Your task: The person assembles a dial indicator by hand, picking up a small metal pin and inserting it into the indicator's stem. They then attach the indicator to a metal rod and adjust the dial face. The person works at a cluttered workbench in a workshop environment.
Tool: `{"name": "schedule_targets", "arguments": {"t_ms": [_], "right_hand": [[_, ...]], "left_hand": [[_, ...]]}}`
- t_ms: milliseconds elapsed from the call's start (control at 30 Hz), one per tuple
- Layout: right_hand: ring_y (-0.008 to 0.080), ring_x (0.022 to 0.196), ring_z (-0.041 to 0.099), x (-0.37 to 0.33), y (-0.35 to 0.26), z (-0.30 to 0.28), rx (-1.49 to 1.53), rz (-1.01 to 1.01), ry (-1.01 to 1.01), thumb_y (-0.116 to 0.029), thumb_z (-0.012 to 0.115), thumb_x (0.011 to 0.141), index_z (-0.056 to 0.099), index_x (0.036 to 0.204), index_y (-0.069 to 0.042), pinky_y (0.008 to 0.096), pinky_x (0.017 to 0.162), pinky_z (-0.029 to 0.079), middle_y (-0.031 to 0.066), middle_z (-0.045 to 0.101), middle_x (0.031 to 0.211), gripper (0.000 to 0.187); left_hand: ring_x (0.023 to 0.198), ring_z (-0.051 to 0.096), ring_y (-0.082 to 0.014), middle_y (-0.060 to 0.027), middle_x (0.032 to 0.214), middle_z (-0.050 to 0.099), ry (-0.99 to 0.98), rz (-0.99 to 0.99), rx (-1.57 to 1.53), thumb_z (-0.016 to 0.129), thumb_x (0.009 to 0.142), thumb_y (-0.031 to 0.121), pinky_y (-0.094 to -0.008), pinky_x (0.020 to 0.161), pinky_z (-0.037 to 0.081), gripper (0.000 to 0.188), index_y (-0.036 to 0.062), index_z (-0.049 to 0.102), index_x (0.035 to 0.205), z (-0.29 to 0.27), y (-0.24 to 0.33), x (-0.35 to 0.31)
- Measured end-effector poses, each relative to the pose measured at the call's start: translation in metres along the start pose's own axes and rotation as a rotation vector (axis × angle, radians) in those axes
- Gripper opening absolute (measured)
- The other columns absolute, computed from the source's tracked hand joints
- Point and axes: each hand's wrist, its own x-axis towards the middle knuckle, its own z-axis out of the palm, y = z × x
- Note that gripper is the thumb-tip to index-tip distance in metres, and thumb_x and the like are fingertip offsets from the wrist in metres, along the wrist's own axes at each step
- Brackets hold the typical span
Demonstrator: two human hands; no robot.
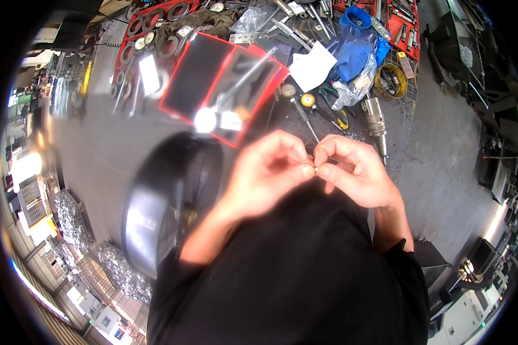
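Observation:
My left hand [273, 169] and my right hand [357, 169] meet in front of my body, thumbs and index fingertips pinched together. Between the fingertips shows a tiny pale piece, too small to name. Just beyond the fingers lies a bore gauge with a thin stem [306, 122] and a round grey dial [288, 90]. A yellow-rimmed dial gauge [308, 100] rests beside it. An open red case [181, 72] with dark lining lies farther left, a long metal rod [244, 77] across it.
A large black ring-shaped part [149, 218] stands left of my left arm. To the right are a metal tool holder [376, 123], a yellow tub [406, 86] of parts and blue gloves [351, 57] near a clear bag. White paper [313, 66] and red tool trays [406, 26] lie behind.

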Motion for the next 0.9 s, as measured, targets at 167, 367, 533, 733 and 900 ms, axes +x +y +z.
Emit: {"name": "schedule_targets", "arguments": {"t_ms": [167,367,533,733,900], "right_hand": [[0.0087,0.085,0.065,-0.001,0.001,0.006,0.020,-0.034,0.070,-0.005,0.071,0.100,0.069,0.107,-0.001,0.0245,0.064,0.059,0.0030,0.065,0.103,0.008],[0.0178,0.082,0.071,-0.002,0.008,0.019,-0.380,-0.391,0.272,0.001,0.078,0.092,0.074,0.101,0.001,0.0286,0.066,0.056,0.0102,0.071,0.100,0.010],[0.0240,0.076,0.071,0.005,0.017,0.026,-0.677,-0.649,0.397,0.004,0.080,0.086,0.076,0.100,0.000,0.0314,0.065,0.056,0.0114,0.070,0.094,0.016],[0.0259,0.077,0.070,0.010,0.025,0.030,-0.778,-0.703,0.461,0.006,0.080,0.083,0.075,0.101,0.002,0.0337,0.066,0.057,0.0126,0.070,0.094,0.019],[0.0276,0.078,0.070,0.013,0.027,0.029,-0.854,-0.737,0.468,0.007,0.080,0.081,0.074,0.100,0.003,0.0346,0.066,0.058,0.0130,0.070,0.094,0.021]], "left_hand": [[0.094,0.068,-0.0095,-0.0038,0.100,0.071,0.017,-0.014,0.001,0.077,0.096,0.000,-0.0262,0.086,0.056,0.022,0.0054,0.060,0.108,0.002,0.002,-0.001],[0.095,0.068,-0.0099,-0.0040,0.100,0.071,0.020,0.017,-0.021,0.077,0.095,-0.001,-0.0263,0.086,0.056,0.023,0.0062,0.059,0.107,-0.002,0.001,0.000],[0.095,0.069,-0.0107,-0.0042,0.101,0.072,0.038,-0.003,-0.140,0.077,0.095,-0.002,-0.0266,0.088,0.056,0.024,0.0073,0.058,0.106,-0.003,-0.005,0.002],[0.097,0.070,-0.0110,-0.0047,0.102,0.073,0.112,0.018,-0.113,0.076,0.096,-0.003,-0.0264,0.089,0.057,0.023,0.0075,0.057,0.104,0.002,-0.010,0.002],[0.098,0.070,-0.0111,-0.0066,0.104,0.073,0.184,0.060,0.046,0.076,0.095,-0.003,-0.0270,0.089,0.058,0.025,0.0061,0.055,0.104,0.007,-0.007,-0.001]]}}
